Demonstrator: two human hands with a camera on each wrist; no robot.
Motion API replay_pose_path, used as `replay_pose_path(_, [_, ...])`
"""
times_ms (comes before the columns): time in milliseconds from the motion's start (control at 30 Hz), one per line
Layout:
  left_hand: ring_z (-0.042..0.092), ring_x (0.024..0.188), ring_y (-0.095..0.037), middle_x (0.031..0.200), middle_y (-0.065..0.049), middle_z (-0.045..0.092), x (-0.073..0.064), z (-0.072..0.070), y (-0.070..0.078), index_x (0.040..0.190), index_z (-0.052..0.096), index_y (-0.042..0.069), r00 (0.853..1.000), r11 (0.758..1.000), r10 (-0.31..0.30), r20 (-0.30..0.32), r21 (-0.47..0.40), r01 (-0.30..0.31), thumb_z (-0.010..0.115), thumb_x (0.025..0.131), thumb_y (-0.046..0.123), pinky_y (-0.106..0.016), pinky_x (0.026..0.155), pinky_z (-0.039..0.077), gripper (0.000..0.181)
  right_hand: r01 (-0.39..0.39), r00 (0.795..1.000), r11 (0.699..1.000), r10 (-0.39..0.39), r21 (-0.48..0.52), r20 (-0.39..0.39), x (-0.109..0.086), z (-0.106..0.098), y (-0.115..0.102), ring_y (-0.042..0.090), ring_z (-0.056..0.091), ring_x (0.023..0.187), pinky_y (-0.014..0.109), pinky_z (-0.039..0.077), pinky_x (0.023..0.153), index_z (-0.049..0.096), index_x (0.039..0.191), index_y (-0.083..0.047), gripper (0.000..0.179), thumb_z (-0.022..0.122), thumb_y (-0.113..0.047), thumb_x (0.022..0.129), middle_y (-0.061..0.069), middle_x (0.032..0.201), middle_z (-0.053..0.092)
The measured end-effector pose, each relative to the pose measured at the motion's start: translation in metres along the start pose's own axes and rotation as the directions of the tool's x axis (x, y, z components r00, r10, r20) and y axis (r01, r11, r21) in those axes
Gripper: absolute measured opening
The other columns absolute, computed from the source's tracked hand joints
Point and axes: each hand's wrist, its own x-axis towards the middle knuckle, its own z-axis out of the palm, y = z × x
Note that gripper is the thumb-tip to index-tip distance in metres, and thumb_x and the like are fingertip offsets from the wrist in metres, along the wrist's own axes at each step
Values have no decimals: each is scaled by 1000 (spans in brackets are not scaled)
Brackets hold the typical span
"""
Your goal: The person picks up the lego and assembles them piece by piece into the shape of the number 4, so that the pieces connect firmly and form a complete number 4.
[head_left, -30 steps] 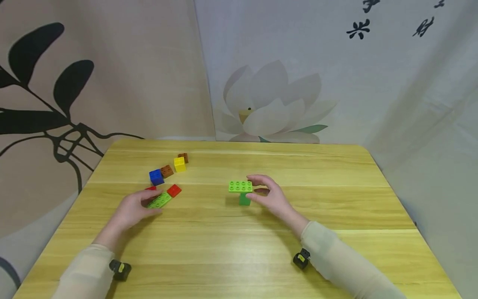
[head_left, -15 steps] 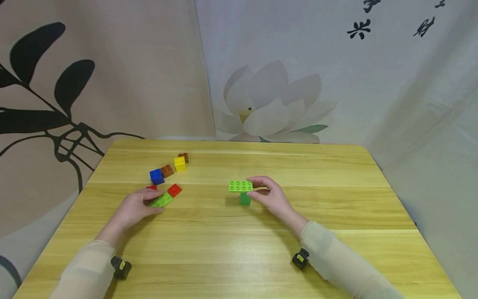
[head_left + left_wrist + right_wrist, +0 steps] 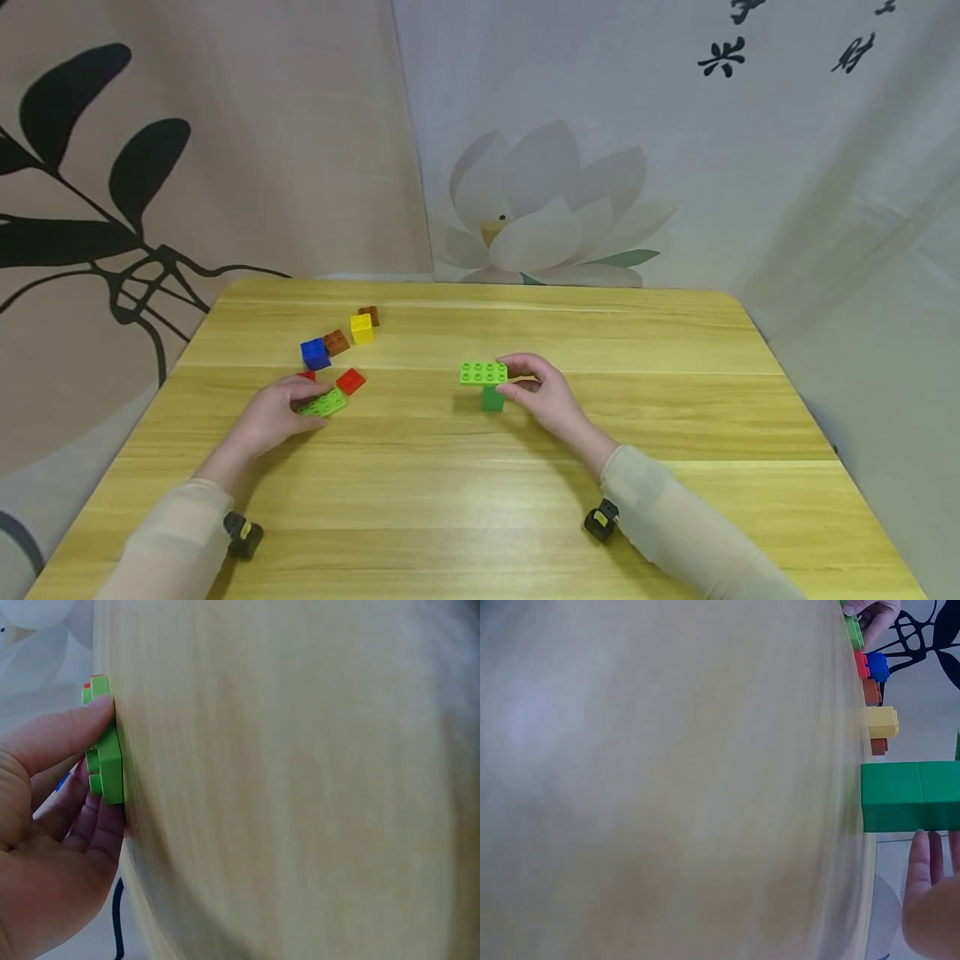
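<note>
My left hand (image 3: 268, 423) pinches a flat lime green toy brick (image 3: 327, 403) low over the wooden table, thumb on its near side and fingers behind. In the left wrist view, that lime brick (image 3: 112, 771) stands out between thumb and fingers, close along the tabletop. At mid-table, my right hand (image 3: 553, 402) holds the right end of another lime green brick (image 3: 478, 374), which lies flat across the top of a dark green stack (image 3: 492, 401). The right wrist view shows two dark green bricks (image 3: 896, 796) one on the other, with fingers at their side.
Just beyond the left hand lie a red brick (image 3: 351, 382) and a partly covered red one (image 3: 307, 376). Behind them are a blue brick (image 3: 315, 355), a brown brick (image 3: 336, 342), a yellow brick (image 3: 362, 329) and another brown brick (image 3: 372, 313). A printed cloth (image 3: 570, 167) hangs behind the table.
The left hand has shifted very slightly right and turned its lime brick a little, more nearly sideways. The right hand and the stack have hardly moved.
</note>
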Motion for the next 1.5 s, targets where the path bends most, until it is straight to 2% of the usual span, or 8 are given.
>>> replay_pose_path(400, [55,113,-43,124,-25,61,2,0,-2,121,68,-3,1000,999,-7,8,-38,8,81,80,6,-60,96,42,44,-2,1000,1000,2,19,3,2,1,0,24,60,105,31,54,89,65,121,-3,35,75,-4,87,11,112,64])
replay_pose_path(600, [51,120,-47,129,-28,58,3,-1,2,122,68,-2,1000,999,-1,2,-36,2,79,82,8,-63,101,37,43,-7,1000,1000,7,29,3,1,1,1,24,60,105,30,54,88,65,121,-2,35,75,-4,88,13,112,64])
replay_pose_path(767, [48,123,-47,133,-28,55,5,-3,11,127,65,0,1000,998,7,-16,-59,-8,77,84,12,-62,102,35,46,-3,1000,1000,3,30,0,0,1,2,23,61,104,30,54,88,65,120,-2,34,74,-4,88,12,112,64])
replay_pose_path(967, [56,111,-37,122,-20,62,11,0,24,124,67,1,994,993,89,-68,-72,-94,79,83,8,-53,94,45,43,16,1000,1000,-16,24,0,0,1,5,22,61,104,31,54,88,65,121,-2,33,74,-5,89,11,112,64])
replay_pose_path(1067, [57,111,-36,122,-19,63,14,4,31,123,69,2,992,990,108,-70,-85,-113,79,83,8,-52,94,46,42,2,1000,1000,-2,30,1,0,1,4,23,60,105,31,54,88,65,120,-3,33,74,-5,89,11,112,64])
replay_pose_path(1300, [57,112,-33,123,-15,64,24,18,48,122,69,3,989,973,142,-52,-178,-149,78,85,8,-49,95,47,39,-14,1000,999,15,31,-2,0,1,2,26,59,107,30,53,89,65,121,-2,34,74,-5,88,13,113,64])
replay_pose_path(1500, [58,111,-32,121,-14,65,30,30,61,121,70,3,982,962,180,-61,-196,-188,78,84,8,-49,93,47,38,-22,1000,999,22,33,0,0,2,2,26,58,109,28,53,89,62,125,1,37,72,-4,90,15,116,63])
